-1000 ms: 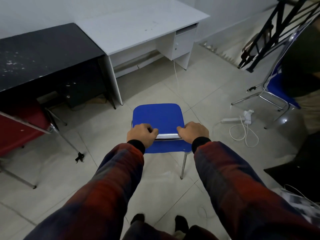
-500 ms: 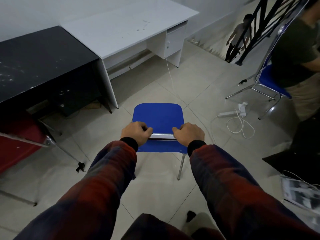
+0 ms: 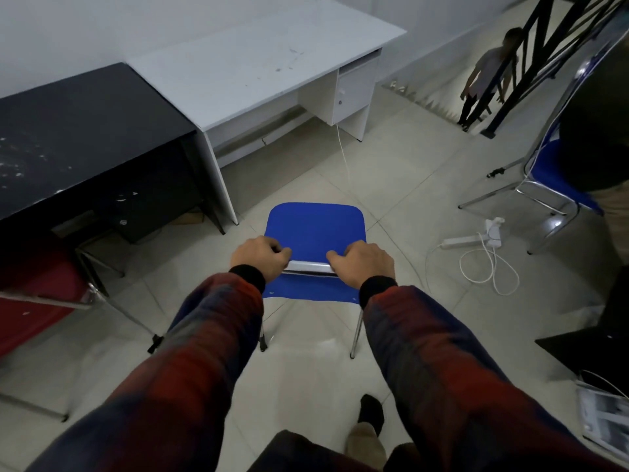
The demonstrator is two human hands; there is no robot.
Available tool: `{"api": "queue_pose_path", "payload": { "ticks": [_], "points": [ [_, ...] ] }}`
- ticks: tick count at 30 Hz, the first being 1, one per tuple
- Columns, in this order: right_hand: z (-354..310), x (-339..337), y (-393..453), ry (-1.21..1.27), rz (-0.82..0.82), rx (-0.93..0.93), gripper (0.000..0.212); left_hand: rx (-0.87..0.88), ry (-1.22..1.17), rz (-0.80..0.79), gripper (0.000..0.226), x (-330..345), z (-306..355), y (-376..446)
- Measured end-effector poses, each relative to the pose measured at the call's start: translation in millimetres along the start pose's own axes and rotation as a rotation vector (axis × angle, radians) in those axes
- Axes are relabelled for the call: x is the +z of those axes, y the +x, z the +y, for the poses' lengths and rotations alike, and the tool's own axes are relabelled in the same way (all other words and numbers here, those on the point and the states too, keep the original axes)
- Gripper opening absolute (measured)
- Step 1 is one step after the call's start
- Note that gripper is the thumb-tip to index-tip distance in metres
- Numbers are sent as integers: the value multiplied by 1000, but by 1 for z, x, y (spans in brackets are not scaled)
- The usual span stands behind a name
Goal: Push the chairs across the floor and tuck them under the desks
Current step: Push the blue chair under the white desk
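A blue chair (image 3: pixel 315 228) with chrome legs stands on the tiled floor in front of me, its seat facing the desks. My left hand (image 3: pixel 259 257) and my right hand (image 3: pixel 363 264) both grip the chrome top rail of its backrest, one at each end. A white desk (image 3: pixel 252 68) stands ahead against the wall, with a drawer unit on its right side and open leg room beneath. A black desk (image 3: pixel 78 131) adjoins it on the left. The chair's front edge is a short way from the white desk's left leg.
A red chair (image 3: pixel 37 294) stands at the left by the black desk. At the right a person sits on another blue chair (image 3: pixel 548 175). A white power strip with a coiled cable (image 3: pixel 483 253) lies on the floor. A black stair railing (image 3: pixel 544 46) and a second person are far right.
The blue chair has slid forward with both hands on its backrest, closer to the desks. My view has moved forward and a foot has stepped ahead.
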State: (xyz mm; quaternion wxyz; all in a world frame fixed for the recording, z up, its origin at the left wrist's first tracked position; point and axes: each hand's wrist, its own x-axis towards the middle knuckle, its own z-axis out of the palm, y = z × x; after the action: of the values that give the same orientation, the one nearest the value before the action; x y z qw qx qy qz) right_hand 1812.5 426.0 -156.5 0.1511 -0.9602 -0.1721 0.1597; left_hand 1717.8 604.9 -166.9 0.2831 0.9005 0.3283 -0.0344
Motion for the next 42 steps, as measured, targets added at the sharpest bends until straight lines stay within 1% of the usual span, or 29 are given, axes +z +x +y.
{"api": "queue_pose_path", "payload": {
  "ticks": [6,13,17,22,26,33,42],
  "points": [
    [29,-23,50,-40,8,-6,50,-6,41,49,32,18,41,27],
    [30,-29,69,-34,0,-46,48,-43,67,41,31,15,53,47],
    [44,-37,70,-46,-9,-81,47,-86,75,43,30,25,70,40],
    [90,-60,75,-82,-18,-62,39,-99,79,17,34,55,110,17],
    [120,-76,81,-95,-17,-71,35,-108,54,39,38,76,140,4],
    [136,-85,100,-76,-26,-177,38,-164,29,73,38,85,159,9],
    [156,-99,135,-50,-18,-235,38,-219,41,82,40,96,192,28]
  ]
}}
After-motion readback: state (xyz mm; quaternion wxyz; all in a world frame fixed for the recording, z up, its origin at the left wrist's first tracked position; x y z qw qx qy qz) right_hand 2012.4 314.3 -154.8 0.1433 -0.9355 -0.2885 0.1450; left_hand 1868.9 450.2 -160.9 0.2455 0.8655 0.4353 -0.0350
